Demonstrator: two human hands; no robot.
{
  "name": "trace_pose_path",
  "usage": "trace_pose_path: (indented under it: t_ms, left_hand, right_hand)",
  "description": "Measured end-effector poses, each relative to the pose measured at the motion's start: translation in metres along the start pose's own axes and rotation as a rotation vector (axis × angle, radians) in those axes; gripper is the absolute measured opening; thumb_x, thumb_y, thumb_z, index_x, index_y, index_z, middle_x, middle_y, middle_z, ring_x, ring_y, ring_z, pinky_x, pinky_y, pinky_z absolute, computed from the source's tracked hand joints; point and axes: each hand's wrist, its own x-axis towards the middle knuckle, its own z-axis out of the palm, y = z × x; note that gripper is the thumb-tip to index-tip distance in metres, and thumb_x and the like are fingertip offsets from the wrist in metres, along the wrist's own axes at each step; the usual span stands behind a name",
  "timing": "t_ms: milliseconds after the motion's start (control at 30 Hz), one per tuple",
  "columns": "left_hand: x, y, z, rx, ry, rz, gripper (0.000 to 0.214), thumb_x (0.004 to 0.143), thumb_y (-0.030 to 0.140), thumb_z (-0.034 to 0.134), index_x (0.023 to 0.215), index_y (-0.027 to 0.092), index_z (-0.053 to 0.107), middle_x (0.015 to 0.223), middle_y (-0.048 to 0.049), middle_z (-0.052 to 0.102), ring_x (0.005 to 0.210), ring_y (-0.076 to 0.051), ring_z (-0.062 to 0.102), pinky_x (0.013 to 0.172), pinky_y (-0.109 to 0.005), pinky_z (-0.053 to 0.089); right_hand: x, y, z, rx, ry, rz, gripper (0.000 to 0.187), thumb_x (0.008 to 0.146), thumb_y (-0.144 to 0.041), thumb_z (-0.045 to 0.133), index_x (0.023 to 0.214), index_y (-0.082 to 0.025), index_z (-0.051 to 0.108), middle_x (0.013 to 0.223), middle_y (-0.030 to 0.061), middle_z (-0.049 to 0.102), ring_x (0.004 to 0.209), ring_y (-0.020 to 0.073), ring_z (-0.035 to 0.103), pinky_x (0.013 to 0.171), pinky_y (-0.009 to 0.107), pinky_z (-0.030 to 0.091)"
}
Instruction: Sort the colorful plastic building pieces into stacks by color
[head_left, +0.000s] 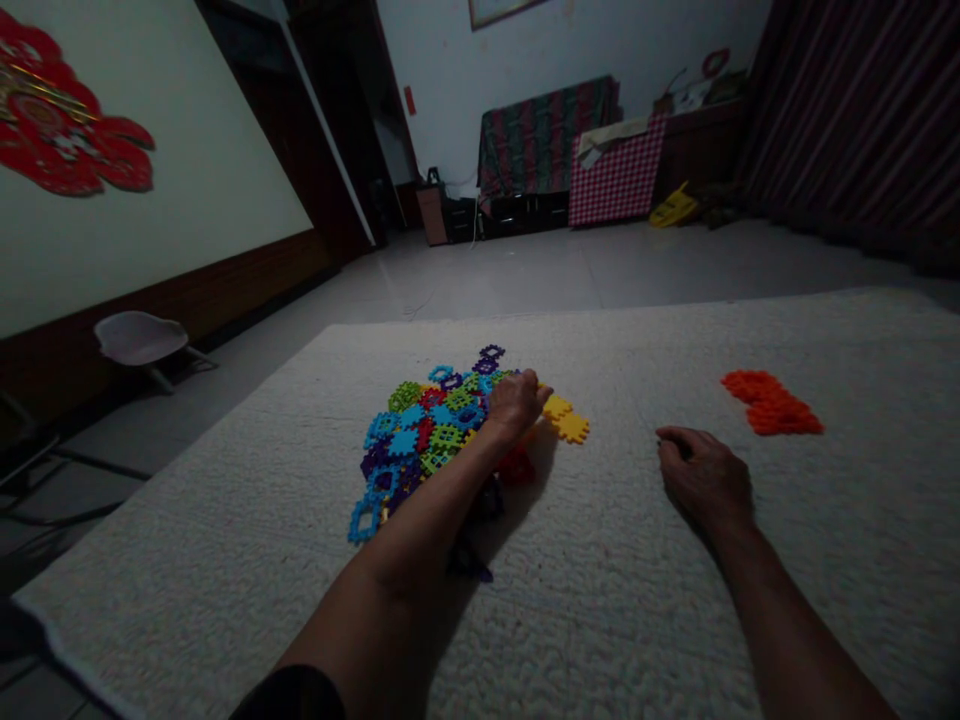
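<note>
My left hand (517,405) reaches over the right side of a heap of interlocking plastic toy blocks (446,436) with toothed edges. Its fingers are closed, and a bit of yellow block (541,388) shows at the fingertips. Two more yellow blocks (572,428) lie on the mat just beside it. Red blocks (516,466) are partly hidden under my left forearm. Loosely curled, my right hand (709,475) rests near the mat with no object visible in it. Beyond it to the right lies a group of orange blocks (772,402), apart from the hand.
A pale textured mat (600,560) lies under everything. On the left stand a small light chair (142,338) and a metal-framed seat (67,480). Cloth-covered furniture (547,140) lines the far wall, with a yellow bag (673,207) on the floor.
</note>
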Motion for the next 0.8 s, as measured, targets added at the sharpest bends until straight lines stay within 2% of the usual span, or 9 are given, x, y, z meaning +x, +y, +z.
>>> trace_pose_path:
  t_ms: [100, 167, 233, 333, 400, 467, 533, 633, 800]
  left_hand:
    - [0.0, 0.01, 0.006, -0.188, -0.027, 0.069, 0.039, 0.095, 0.049, 0.054, 0.107, 0.018, 0.073, 0.099, -0.0102, 0.076, 0.091, -0.018, 0.07, 0.082, -0.027, 0.049]
    - [0.003, 0.002, 0.001, -0.201, -0.021, 0.083, 0.04, 0.095, 0.049, 0.052, 0.109, 0.018, 0.074, 0.098, -0.0099, 0.077, 0.092, -0.018, 0.07, 0.084, -0.027, 0.049]
    - [0.009, -0.018, -0.009, -0.101, 0.003, 0.035, 0.036, 0.096, 0.044, 0.051, 0.108, 0.019, 0.075, 0.099, -0.0101, 0.077, 0.095, -0.02, 0.07, 0.085, -0.028, 0.049]
    - [0.022, -0.068, -0.027, 0.114, 0.047, -0.14, 0.033, 0.095, 0.032, 0.047, 0.109, 0.023, 0.075, 0.109, -0.0111, 0.075, 0.103, -0.023, 0.069, 0.087, -0.03, 0.05]
    - [0.03, -0.105, -0.036, 0.229, -0.02, -0.273, 0.03, 0.092, 0.03, 0.051, 0.11, 0.023, 0.074, 0.116, -0.0127, 0.073, 0.108, -0.024, 0.067, 0.087, -0.03, 0.05]
    - [0.036, -0.139, -0.042, 0.263, -0.071, -0.352, 0.026, 0.085, 0.024, 0.059, 0.104, 0.017, 0.075, 0.112, -0.0172, 0.073, 0.105, -0.027, 0.068, 0.084, -0.031, 0.052]
    - [0.039, -0.165, -0.045, 0.281, -0.113, -0.402, 0.025, 0.078, 0.022, 0.066, 0.101, 0.016, 0.075, 0.107, -0.0159, 0.075, 0.103, -0.027, 0.069, 0.081, -0.029, 0.052]
    - [0.04, -0.187, -0.044, 0.293, -0.151, -0.437, 0.027, 0.074, 0.023, 0.069, 0.1, 0.019, 0.075, 0.104, -0.0117, 0.075, 0.105, -0.026, 0.068, 0.08, -0.026, 0.052]
    - [0.042, -0.195, -0.038, 0.287, -0.132, -0.438, 0.03, 0.07, 0.027, 0.072, 0.098, 0.016, 0.073, 0.11, -0.0168, 0.072, 0.109, -0.029, 0.066, 0.084, -0.03, 0.052]
  right_hand:
    - [0.0, -0.001, -0.001, 0.004, 0.0, -0.001, 0.03, 0.079, -0.029, 0.048, 0.092, -0.022, 0.074, 0.098, 0.0088, 0.073, 0.082, 0.0246, 0.063, 0.078, 0.039, 0.048]
    - [0.0, -0.001, -0.001, 0.005, -0.009, 0.005, 0.031, 0.079, -0.029, 0.048, 0.093, -0.022, 0.074, 0.099, 0.0092, 0.073, 0.082, 0.0249, 0.063, 0.078, 0.039, 0.048]
    - [0.001, -0.001, -0.001, 0.003, -0.022, 0.017, 0.032, 0.079, -0.03, 0.048, 0.093, -0.021, 0.074, 0.1, 0.0096, 0.073, 0.082, 0.0249, 0.063, 0.078, 0.04, 0.049]
    - [0.001, 0.0, -0.001, -0.004, -0.034, 0.019, 0.032, 0.079, -0.03, 0.048, 0.094, -0.02, 0.074, 0.1, 0.0103, 0.073, 0.083, 0.0251, 0.063, 0.078, 0.04, 0.049]
    - [0.001, 0.001, 0.0, -0.006, -0.032, 0.012, 0.032, 0.079, -0.03, 0.048, 0.094, -0.02, 0.074, 0.099, 0.0105, 0.073, 0.083, 0.0251, 0.063, 0.079, 0.04, 0.049]
    - [0.001, 0.002, 0.001, -0.003, -0.024, 0.008, 0.031, 0.079, -0.03, 0.048, 0.093, -0.02, 0.074, 0.098, 0.0098, 0.073, 0.083, 0.0243, 0.063, 0.078, 0.039, 0.049]
    - [0.001, 0.002, 0.002, 0.006, -0.01, 0.001, 0.03, 0.079, -0.029, 0.049, 0.092, -0.021, 0.074, 0.096, 0.0087, 0.073, 0.082, 0.0232, 0.063, 0.078, 0.038, 0.049]
    - [0.0, 0.003, 0.002, 0.01, 0.009, -0.01, 0.029, 0.079, -0.028, 0.049, 0.092, -0.021, 0.074, 0.096, 0.0077, 0.073, 0.081, 0.0223, 0.063, 0.078, 0.037, 0.049]
    - [0.0, 0.004, 0.002, -0.023, -0.011, -0.012, 0.031, 0.08, -0.029, 0.048, 0.093, -0.02, 0.074, 0.098, 0.0092, 0.073, 0.083, 0.0242, 0.064, 0.079, 0.039, 0.05]
